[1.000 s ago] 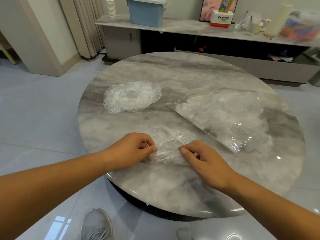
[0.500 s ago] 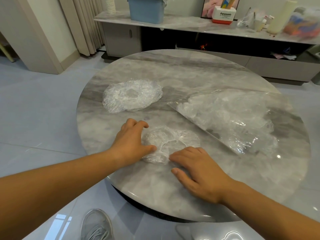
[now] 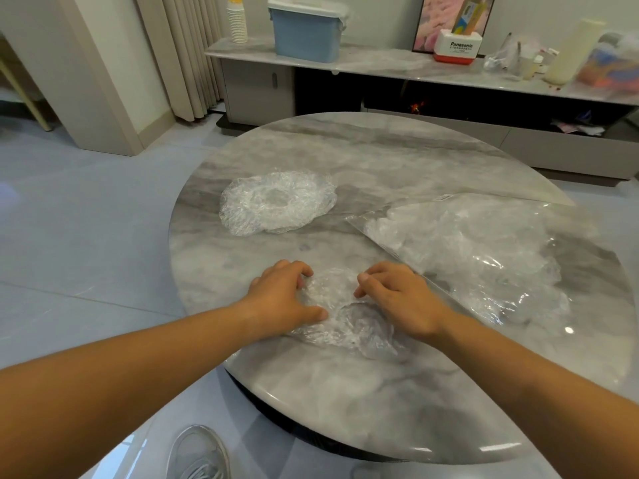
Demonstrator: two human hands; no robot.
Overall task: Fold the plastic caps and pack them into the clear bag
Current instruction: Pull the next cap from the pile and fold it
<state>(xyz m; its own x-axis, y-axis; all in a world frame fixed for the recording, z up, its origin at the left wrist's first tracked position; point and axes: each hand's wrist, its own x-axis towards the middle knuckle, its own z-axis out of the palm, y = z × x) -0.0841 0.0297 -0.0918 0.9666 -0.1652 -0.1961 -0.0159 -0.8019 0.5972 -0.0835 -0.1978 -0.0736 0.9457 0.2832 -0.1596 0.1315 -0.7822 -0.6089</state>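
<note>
A crumpled clear plastic cap (image 3: 349, 323) lies near the front edge of the round marble table (image 3: 345, 426). My left hand (image 3: 283, 299) curls its fingers over the cap's far left edge, thumb lying on the plastic. My right hand (image 3: 397, 299) curls its fingers over the far right edge. A second cap (image 3: 276, 202) lies spread open and round at the table's left back. The clear bag (image 3: 466, 250) lies flat on the right side, its mouth toward the centre, with several caps inside.
A low sideboard (image 3: 380, 60) stands behind the table with a blue lidded box (image 3: 307, 29), a stack of paper cups (image 3: 237, 19) and a Panasonic box (image 3: 456, 46). A grey shoe (image 3: 197, 454) shows on the tiled floor below.
Both hands went from pressing flat on the cap's near part to curling over its far edge. The cap now lies spread nearer the front edge.
</note>
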